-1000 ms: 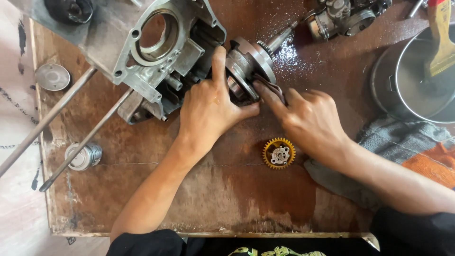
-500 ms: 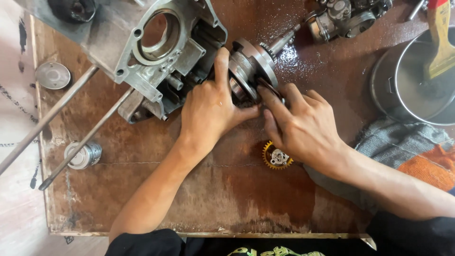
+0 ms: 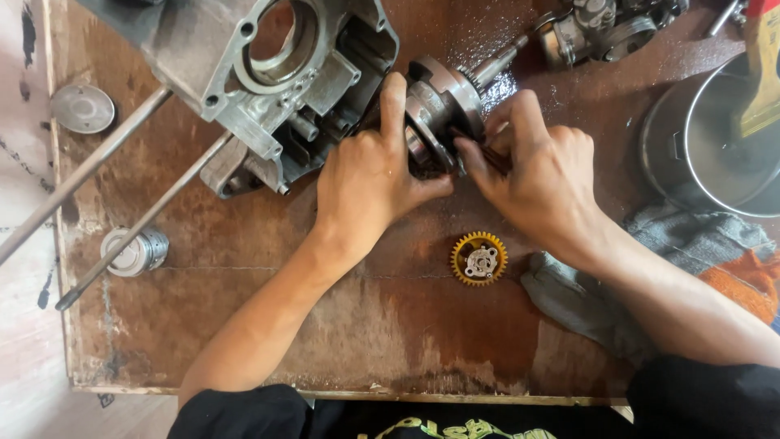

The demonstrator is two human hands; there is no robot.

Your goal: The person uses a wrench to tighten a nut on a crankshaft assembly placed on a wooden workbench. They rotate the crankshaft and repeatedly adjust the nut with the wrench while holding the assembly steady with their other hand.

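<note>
A metal crankshaft (image 3: 449,96) with round webs and a thin shaft lies on the oily wooden board (image 3: 244,325), next to a grey engine crankcase (image 3: 268,73). My left hand (image 3: 370,183) grips the crankshaft from its left side, the index finger laid over a web. From the right, my right hand (image 3: 540,175) holds the same part, fingertips pressed into the gap between the webs, pinching something dark there. A small yellow gear (image 3: 479,258) lies on the board just below both hands.
Two long metal rods (image 3: 138,219) slant across the left side. A small piston (image 3: 134,250) and a round metal disc (image 3: 83,108) lie at left. A metal bowl (image 3: 723,146) with a brush stands at right, grey and orange rags (image 3: 699,252) below it, another engine assembly (image 3: 601,28) at top.
My right hand has slid up and left from beside the yellow gear onto the crankshaft, uncovering the gear. The left hand has kept its grip.
</note>
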